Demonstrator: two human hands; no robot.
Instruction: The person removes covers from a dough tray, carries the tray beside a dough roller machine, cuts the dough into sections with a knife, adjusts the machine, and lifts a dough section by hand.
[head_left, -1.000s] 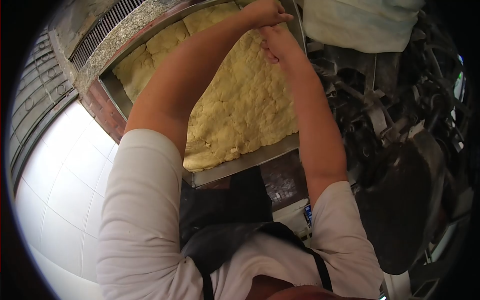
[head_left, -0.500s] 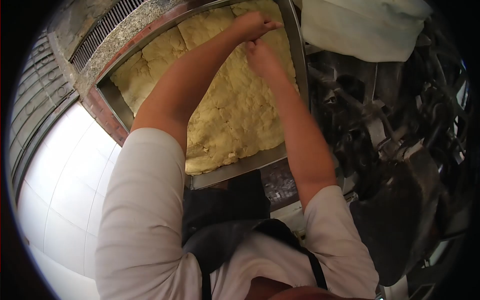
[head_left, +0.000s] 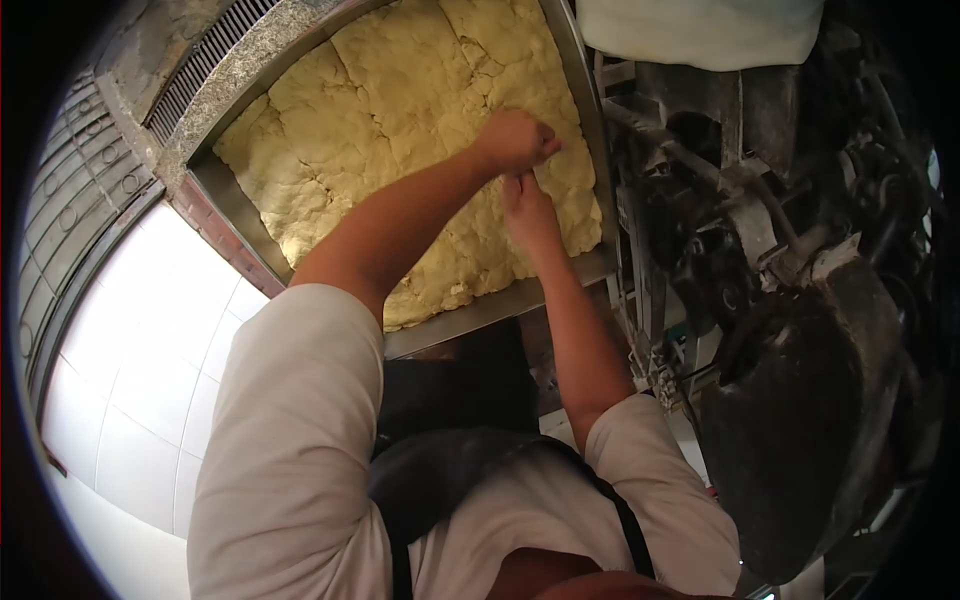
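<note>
A second ago both hands were up at the far right corner of the tray [head_left: 450, 328]; now they have come down its right side, towards the person's body. They meet over the right part of the yellow dough [head_left: 400, 100], which fills most of the tray, its surface lumpy and scored by a few seams or cracks. From where I stand, the far stretch lies uncovered by the arms, so whatever working is being done has shifted to the nearer right portion.

The left hand [head_left: 515, 140] is curled closed, knuckles uppermost; I can't tell if anything is inside it. The right hand [head_left: 530, 212] is just below, its fingers drawn up against the left, its grip hidden from me. Well apart from both, beyond the tray's right wall, hangs a pale cloth [head_left: 700, 35]
</note>
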